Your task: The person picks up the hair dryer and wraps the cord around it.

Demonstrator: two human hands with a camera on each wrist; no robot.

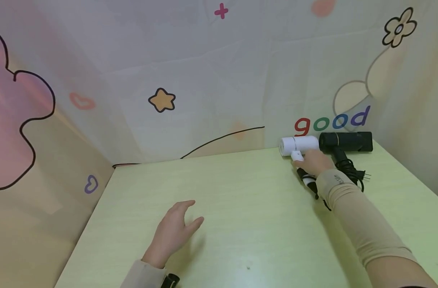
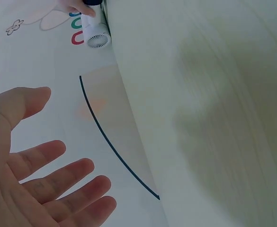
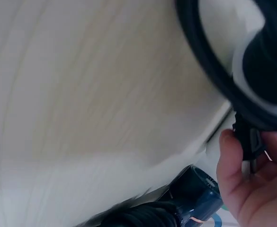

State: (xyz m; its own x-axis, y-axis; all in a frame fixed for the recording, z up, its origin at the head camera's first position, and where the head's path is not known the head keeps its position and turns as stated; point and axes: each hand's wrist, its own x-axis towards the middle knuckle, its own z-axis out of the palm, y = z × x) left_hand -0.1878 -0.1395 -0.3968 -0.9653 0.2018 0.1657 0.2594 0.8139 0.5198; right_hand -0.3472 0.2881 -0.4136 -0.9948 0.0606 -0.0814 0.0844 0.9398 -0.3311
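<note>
At the back right of the table, a white hair dryer (image 1: 306, 143) lies with its barrel by the wall. My right hand (image 1: 317, 162) grips it around the handle. In the right wrist view, the fingers (image 3: 230, 156) lie against a black plug (image 3: 249, 142) beside the handle, and a loop of black cord (image 3: 204, 52) hangs in front. Right beside it is a black hair dryer (image 1: 351, 142) with its cord wound at the handle. My left hand (image 1: 172, 234) hovers over the front middle of the table, thumb and fingers spread, holding nothing.
The pale green table (image 1: 219, 188) meets a printed cloth wall (image 1: 212, 80) at its back and sides. The black dryer's bundled cord (image 1: 352, 170) and prongs stick out to the right of my right wrist.
</note>
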